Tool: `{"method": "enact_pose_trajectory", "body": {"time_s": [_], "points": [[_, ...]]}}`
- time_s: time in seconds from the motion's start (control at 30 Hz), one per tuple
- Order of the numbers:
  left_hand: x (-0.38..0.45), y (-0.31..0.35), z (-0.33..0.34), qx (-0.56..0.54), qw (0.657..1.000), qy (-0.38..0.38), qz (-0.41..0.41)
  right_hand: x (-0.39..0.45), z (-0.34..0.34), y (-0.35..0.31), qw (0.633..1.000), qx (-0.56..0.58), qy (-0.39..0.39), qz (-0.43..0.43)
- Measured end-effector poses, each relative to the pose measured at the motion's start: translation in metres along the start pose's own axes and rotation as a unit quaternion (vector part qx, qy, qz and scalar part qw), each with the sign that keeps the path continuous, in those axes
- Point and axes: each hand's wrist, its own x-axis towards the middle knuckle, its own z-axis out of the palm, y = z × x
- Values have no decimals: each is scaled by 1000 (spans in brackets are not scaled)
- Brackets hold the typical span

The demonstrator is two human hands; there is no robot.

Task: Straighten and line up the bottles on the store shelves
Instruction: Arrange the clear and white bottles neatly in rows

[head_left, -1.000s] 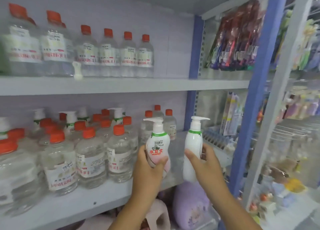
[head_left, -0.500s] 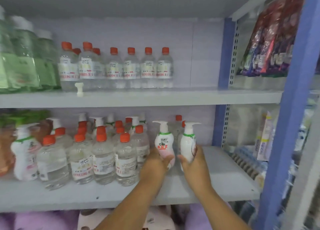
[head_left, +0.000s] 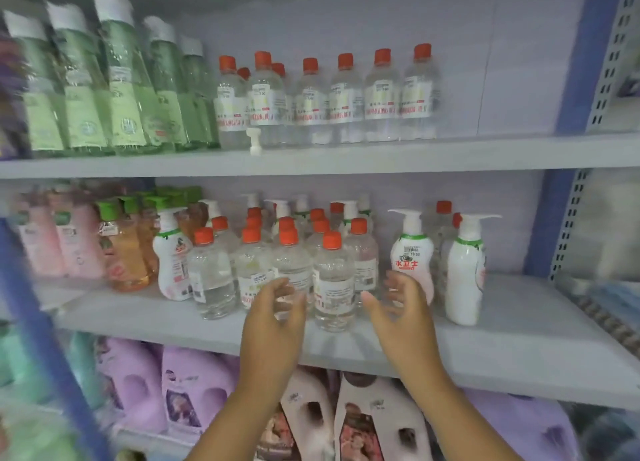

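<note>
I see both hands empty over the middle shelf [head_left: 519,322]. My left hand [head_left: 273,325] has its fingers [head_left: 277,285] spread loosely in front of a clear orange-capped bottle [head_left: 334,280] at the front of the cluster; my right hand [head_left: 401,315] is open just beside it, gripping nothing. Two white pump bottles [head_left: 412,252] [head_left: 464,270] stand upright to the right, near each other, one label facing out and the other turned sideways.
</note>
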Motion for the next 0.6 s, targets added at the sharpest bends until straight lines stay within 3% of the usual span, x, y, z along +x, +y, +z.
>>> {"method": "enact_pose_trajectory", "body": {"time_s": [0.17, 0.33, 0.43, 0.6], "points": [[41, -5, -18, 88, 992, 20, 94, 10, 44, -13, 996, -29, -77, 38], [67, 5, -4, 186, 973, -72, 115, 14, 72, -16, 995, -95, -19, 13], [74, 0, 1, 242, 957, -79, 139, 22, 81, -18, 992, -126, -1, 3], [84, -20, -9, 115, 975, -46, 187, 11, 65, -29, 994, -101, -19, 27]]}}
